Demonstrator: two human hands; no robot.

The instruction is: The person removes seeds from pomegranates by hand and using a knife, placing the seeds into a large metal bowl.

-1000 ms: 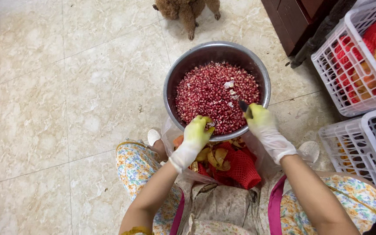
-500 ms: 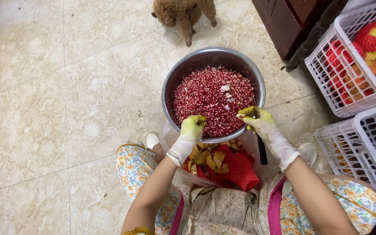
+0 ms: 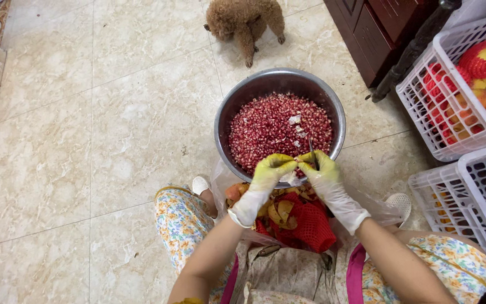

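Steel bowl (image 3: pixel 227 115) holds a deep heap of red pomegranate seeds (image 3: pixel 271 132). At its near rim, left hand (image 3: pixel 271 169) pinches a pale fragment; right hand (image 3: pixel 319 169) is closed on a knife (image 3: pixel 311 152). Peels (image 3: pixel 279 208) lie bagged below the bowl; whole fruit (image 3: pixel 482 56) remains right of it.

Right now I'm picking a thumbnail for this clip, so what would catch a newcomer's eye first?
The steel bowl heaped with red pomegranate seeds dominates mid-floor. At its near rim, the gloved left hand and right hand meet, the right gripping a knife, above a bag of peels. A curly brown dog stands behind the bowl, and white baskets of red fruit sit at right.
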